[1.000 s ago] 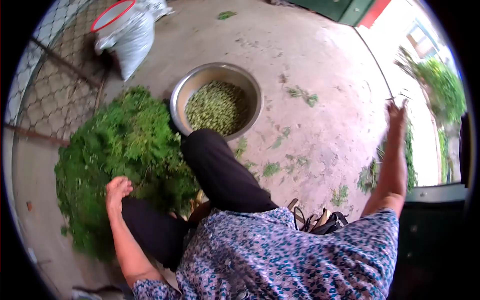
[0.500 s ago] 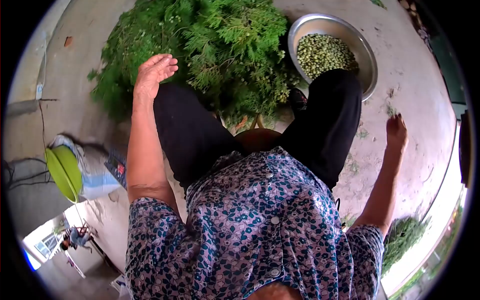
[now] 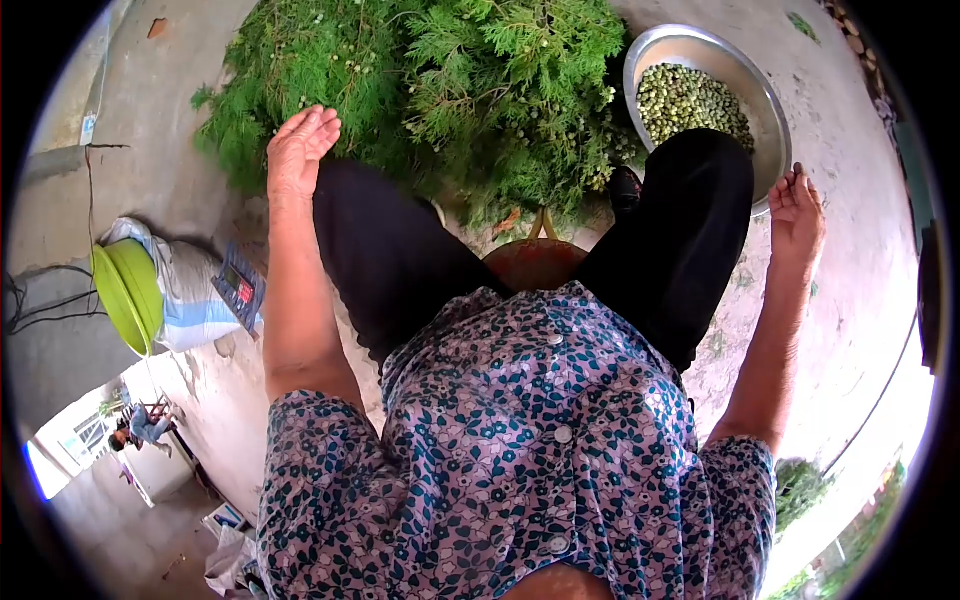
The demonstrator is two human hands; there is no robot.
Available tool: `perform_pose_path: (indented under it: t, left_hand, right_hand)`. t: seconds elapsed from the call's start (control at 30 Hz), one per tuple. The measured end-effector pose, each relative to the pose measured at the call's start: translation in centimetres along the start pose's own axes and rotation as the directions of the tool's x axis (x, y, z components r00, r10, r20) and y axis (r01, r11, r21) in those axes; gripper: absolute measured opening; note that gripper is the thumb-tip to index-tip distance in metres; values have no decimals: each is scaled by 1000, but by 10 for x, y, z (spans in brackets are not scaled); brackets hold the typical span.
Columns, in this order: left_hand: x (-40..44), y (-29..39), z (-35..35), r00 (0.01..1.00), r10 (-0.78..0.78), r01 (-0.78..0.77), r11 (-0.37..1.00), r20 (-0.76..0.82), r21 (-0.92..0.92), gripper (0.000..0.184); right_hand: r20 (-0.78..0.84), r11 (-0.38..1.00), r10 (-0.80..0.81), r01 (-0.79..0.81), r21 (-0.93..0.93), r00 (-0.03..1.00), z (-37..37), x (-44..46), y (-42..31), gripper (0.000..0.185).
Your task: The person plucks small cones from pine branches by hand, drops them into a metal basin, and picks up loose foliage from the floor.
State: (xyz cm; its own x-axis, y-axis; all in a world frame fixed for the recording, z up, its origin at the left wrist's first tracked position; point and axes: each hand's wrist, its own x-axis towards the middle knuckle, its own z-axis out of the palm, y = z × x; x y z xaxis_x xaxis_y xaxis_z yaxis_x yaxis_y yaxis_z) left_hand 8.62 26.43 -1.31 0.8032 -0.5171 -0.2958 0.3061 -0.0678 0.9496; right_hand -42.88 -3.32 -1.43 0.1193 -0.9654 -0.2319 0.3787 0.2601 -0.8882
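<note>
My left hand (image 3: 303, 150) is held above my left knee, at the near left edge of a big pile of leafy evergreen branches (image 3: 500, 90). Its fingers are loosely stretched and I see nothing in them. On the other side, my right hand (image 3: 797, 222) hangs beside a wide metal basin (image 3: 772, 130), fingers apart and nothing held; the fingertips look dark. Many small round green cones (image 3: 695, 103) lie in the basin. Similar pale green cones dot the branches.
Between my black-trousered legs sits a reddish-brown round object (image 3: 535, 266), partly hidden. A lime-green basin (image 3: 128, 295) leans by a white and blue sack (image 3: 190, 290) at left. Another person (image 3: 140, 428) is seated far off at lower left. Cut greenery (image 3: 800, 490) lies at lower right.
My right hand has come forward toward the basin, and its fingers now show apart. My left hand stays close to the branches. The whole view has shifted slightly.
</note>
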Motion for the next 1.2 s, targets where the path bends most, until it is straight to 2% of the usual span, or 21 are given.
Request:
perform_pose_path:
  t: [0.13,0.2,0.27,0.4,0.53,0.67,0.7,0.77,0.8,0.87,0.9,0.93,1.0,1.07,1.17,1.2]
  left_hand:
    - [-15,22,17,998,27,-28,999,50,35,21]
    - [-22,34,27,997,34,-38,998,72,57,22]
    - [-23,43,36,991,29,-50,986,133,156,24]
    - [-19,45,48,974,15,-51,987,228,153,24]
    - [-22,40,57,948,10,-75,978,319,192,25]
    - [-23,33,49,965,-12,-47,975,263,218,25]
    - [-21,30,45,969,-24,-30,976,245,214,24]
    - [-22,20,39,975,-55,14,982,215,188,24]
    - [-22,16,35,979,-72,39,985,192,168,24]
    - [-24,8,29,982,-99,81,990,163,115,23]
    - [-27,7,31,987,-137,131,988,81,77,23]
    - [-28,6,32,984,-177,177,984,-2,34,23]
    - [-32,8,40,987,-161,161,987,-11,-30,22]
    - [-36,19,51,997,-32,37,996,73,-75,21]
    - [-54,32,72,999,-14,17,998,52,-55,20]
    - [-60,36,76,998,13,-11,999,67,-36,20]
  right_hand:
    - [-45,998,-18,16,-54,999,40,0,-6,21]
    - [125,997,-63,67,-29,990,73,-4,-4,21]
    - [208,989,-123,136,-50,970,115,-16,0,20]
    - [398,957,-90,189,-218,913,189,-53,26,18]
    - [546,919,165,72,-387,821,216,-67,67,14]
    - [498,741,451,0,-671,740,225,-66,122,15]
    - [497,733,464,-3,-681,733,224,-66,135,15]
    - [431,596,614,-30,-802,661,221,-66,159,15]
    - [429,583,628,-28,-812,649,217,-65,173,15]
    - [411,533,718,-64,-844,562,210,-63,199,14]
    - [450,516,727,19,-856,518,210,-62,206,13]
    - [442,503,740,20,-864,506,209,-61,216,13]
    - [417,463,769,29,-886,484,202,-64,235,14]
    - [404,413,795,83,-907,453,201,-61,254,15]
    - [393,389,833,93,-916,389,184,-61,295,16]
    - [489,450,830,196,-872,269,173,-65,314,18]
